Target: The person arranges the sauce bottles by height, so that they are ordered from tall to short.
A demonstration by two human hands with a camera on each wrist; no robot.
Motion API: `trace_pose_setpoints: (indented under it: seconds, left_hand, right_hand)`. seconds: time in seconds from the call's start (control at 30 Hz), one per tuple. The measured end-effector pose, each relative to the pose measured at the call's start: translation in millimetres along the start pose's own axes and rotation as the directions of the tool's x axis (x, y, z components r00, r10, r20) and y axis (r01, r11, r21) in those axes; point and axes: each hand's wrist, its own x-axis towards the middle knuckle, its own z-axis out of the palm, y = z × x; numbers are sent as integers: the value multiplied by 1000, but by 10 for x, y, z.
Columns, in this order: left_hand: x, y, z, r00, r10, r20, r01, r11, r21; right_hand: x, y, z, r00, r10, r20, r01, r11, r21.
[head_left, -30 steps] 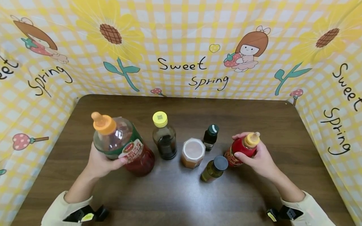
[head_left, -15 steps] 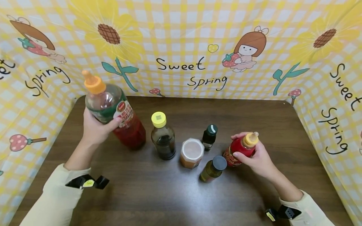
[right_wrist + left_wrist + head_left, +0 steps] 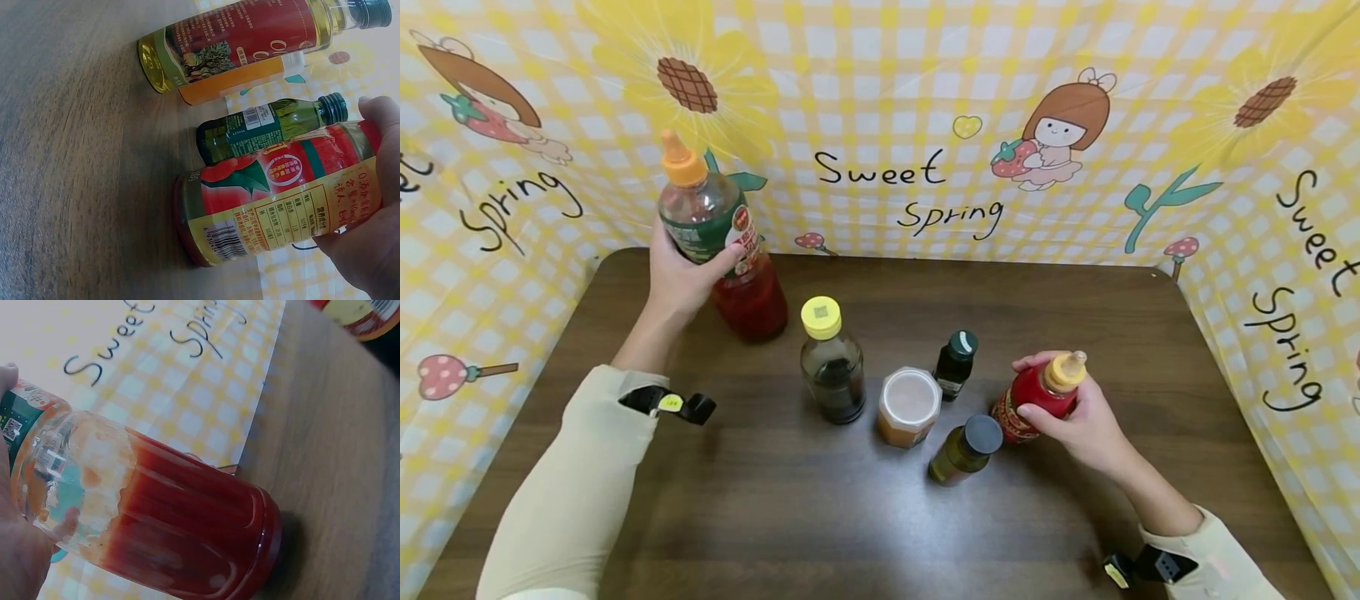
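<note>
My left hand (image 3: 679, 273) grips the upper part of a large squeeze bottle of red sauce (image 3: 749, 302) with an orange nozzle cap, at the table's far left. It leans slightly; its base is at or just above the table, I cannot tell which. In the left wrist view the sauce (image 3: 187, 519) fills the lower part of the clear bottle. At the right, my right hand (image 3: 1093, 429) holds a smaller ketchup bottle (image 3: 1032, 398) with a yellow nozzle cap. The right wrist view shows its tomato label (image 3: 275, 194), thumb and fingers around the top end.
Between the hands stand a yellow-capped bottle of dark liquid (image 3: 835, 379), a white-lidded jar (image 3: 910, 408), a small dark green bottle (image 3: 957, 365) and a grey-lidded oil bottle (image 3: 958, 457). A checked cloth (image 3: 880, 108) hangs around the brown table (image 3: 820, 533).
My left hand has carried the large sauce bottle away from me toward the table's far left edge, first up-left, then slightly right. The right hand and the ketchup bottle stay in place.
</note>
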Motion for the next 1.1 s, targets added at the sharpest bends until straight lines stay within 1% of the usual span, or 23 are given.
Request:
trace_pose_setpoints:
  seconds: [0.13, 0.27, 0.37, 0.5, 0.57, 0.63, 0.8, 0.97, 1.1]
  left_hand:
    - [115, -98, 13, 1000, 4, -8, -3, 1000, 27]
    - [165, -162, 13, 1000, -2, -18, 3, 999, 50]
    - [186, -193, 7, 999, -30, -14, 30, 999, 40]
    - [251, -225, -2, 998, -55, -13, 55, 998, -30]
    - [293, -242, -10, 998, -68, -16, 68, 997, -44]
    - [334, -251, -25, 996, -91, -7, 91, 995, -42]
    - [432, -267, -70, 988, -149, 33, 148, 989, 31]
    - [494, -295, -119, 984, -169, 65, 167, 985, 37]
    - [491, -286, -152, 981, -175, 87, 172, 984, 41]
  right_hand:
    - [4, 4, -1, 1000, 2, -2, -2, 1000, -1]
    - [2, 13, 8, 1000, 2, 5, -2, 1000, 3]
    - [-1, 18, 12, 1000, 0, 12, 0, 1000, 9]
    - [-2, 23, 1, 1000, -6, 7, 6, 1000, 3]
    - [-2, 25, -8, 1000, -7, 5, 7, 1000, -2]
    - [2, 26, -16, 1000, -8, 5, 8, 1000, -8]
    - [3, 22, -18, 1000, -10, 0, 10, 1000, -3]
    - [-1, 18, -12, 1000, -8, -5, 8, 1000, 7]
    - [2, 19, -4, 1000, -12, -6, 12, 1000, 13]
